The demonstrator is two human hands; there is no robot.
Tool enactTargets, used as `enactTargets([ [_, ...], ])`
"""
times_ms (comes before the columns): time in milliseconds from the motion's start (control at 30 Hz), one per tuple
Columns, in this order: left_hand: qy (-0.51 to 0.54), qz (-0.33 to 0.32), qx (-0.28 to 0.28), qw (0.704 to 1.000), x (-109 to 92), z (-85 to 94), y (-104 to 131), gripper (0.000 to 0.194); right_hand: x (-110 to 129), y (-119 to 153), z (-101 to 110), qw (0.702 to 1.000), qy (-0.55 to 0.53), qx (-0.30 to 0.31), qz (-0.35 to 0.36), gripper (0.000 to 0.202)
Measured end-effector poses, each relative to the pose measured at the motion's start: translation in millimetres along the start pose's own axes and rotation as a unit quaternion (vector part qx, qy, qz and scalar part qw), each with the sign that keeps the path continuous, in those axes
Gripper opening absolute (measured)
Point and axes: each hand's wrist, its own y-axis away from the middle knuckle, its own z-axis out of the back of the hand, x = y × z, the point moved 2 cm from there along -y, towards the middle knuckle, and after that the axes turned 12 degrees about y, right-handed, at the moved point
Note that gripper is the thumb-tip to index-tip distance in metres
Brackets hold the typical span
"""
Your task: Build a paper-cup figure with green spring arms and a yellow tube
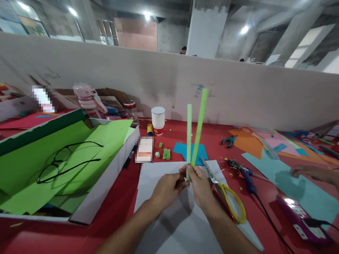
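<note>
Two narrow strips of paper rise from my fingers above a white sheet (174, 225). One is a pale green paper strip (189, 134), nearly upright; the other, a brighter green paper strip (200, 127), leans right. My left hand (166, 190) pinches the bottom of the pale strip. My right hand (202, 188) is closed around the lower ends of both strips, its fingers meeting those of the left. Scissors (227, 197) with yellow and red handles lie right beside my right hand. Behind the strips lies blue paper (177, 150).
On the left, a box (106, 183) holds green paper and eyeglasses (55, 162). Paper cups (158, 121) and small folded green pieces (166, 154) stand ahead. A glue gun (247, 178) with a cord, a purple device (302, 218) and another person's hand (304, 172) are at right.
</note>
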Motion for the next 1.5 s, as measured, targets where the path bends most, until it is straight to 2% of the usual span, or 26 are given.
enactTargets([
  [67, -0.022, 0.005, -0.032, 0.999, -2.4, 1.9, 0.1, 0.028, 2.1, -2.7, 3.9, 0.996, -0.082, -0.024, -0.041, 0.030],
  [133, -0.028, -0.001, -0.069, 0.997, -3.0, 3.8, -0.3, 0.032, 2.6, -6.2, 6.0, 0.986, -0.132, -0.007, -0.100, 0.026],
  [267, 0.017, -0.021, -0.130, 0.991, 1.3, 5.7, -1.5, 0.016, 0.8, -10.3, 6.3, 0.973, -0.145, 0.029, -0.178, 0.016],
  [333, 0.038, -0.028, -0.151, 0.987, 3.8, 5.9, -1.7, 0.021, 0.8, -9.1, 5.0, 0.970, -0.148, 0.030, -0.191, 0.016],
  [533, 0.109, -0.023, -0.133, 0.985, 4.0, 2.2, -1.0, 0.040, 9.0, -0.4, 3.6, 0.985, -0.132, -0.046, -0.098, 0.027],
  [700, 0.217, -0.012, -0.087, 0.972, 8.3, -5.9, -4.1, 0.046, 5.8, 3.8, -1.2, 0.994, -0.071, -0.035, -0.070, 0.041],
  [800, 0.242, -0.022, -0.093, 0.966, 13.4, -7.4, -6.4, 0.041, -1.1, 15.0, 1.1, 0.997, 0.005, -0.039, -0.065, 0.050],
  [867, 0.240, -0.031, -0.105, 0.965, 16.4, -6.6, -7.5, 0.039, -3.8, 27.1, 9.6, 0.992, 0.112, -0.045, -0.039, 0.056],
  [933, 0.217, -0.035, -0.114, 0.969, 18.5, -5.4, -7.9, 0.039, -3.5, 40.8, 24.6, 0.963, 0.263, -0.043, 0.038, 0.056],
  [967, 0.195, -0.037, -0.115, 0.973, 19.2, -4.8, -7.7, 0.039, -3.1, 47.7, 34.6, 0.933, 0.344, -0.050, 0.089, 0.053],
  [1033, 0.123, -0.053, -0.102, 0.986, 19.8, -4.7, -6.7, 0.039, -4.9, 60.1, 58.9, 0.850, 0.493, -0.086, 0.163, 0.045],
  [1100, 0.016, -0.096, -0.058, 0.994, 20.0, -6.8, -5.0, 0.041, -11.4, 68.3, 85.9, 0.769, 0.601, -0.140, 0.168, 0.041],
  [1167, -0.099, -0.145, 0.000, 0.985, 21.2, -11.0, -2.9, 0.042, -20.2, 72.1, 107.5, 0.718, 0.658, -0.146, 0.172, 0.040],
  [1267, -0.208, -0.186, 0.057, 0.959, 24.2, -17.3, -0.1, 0.045, -31.3, 72.6, 123.1, 0.676, 0.698, -0.113, 0.208, 0.041],
  [1367, -0.248, -0.198, 0.058, 0.947, 24.3, -21.2, 2.1, 0.045, -36.3, 70.7, 124.2, 0.646, 0.720, -0.103, 0.232, 0.041],
  [1500, -0.280, -0.188, 0.050, 0.940, 20.9, -23.8, 5.6, 0.044, -39.0, 67.5, 125.2, 0.623, 0.736, -0.116, 0.241, 0.041],
])
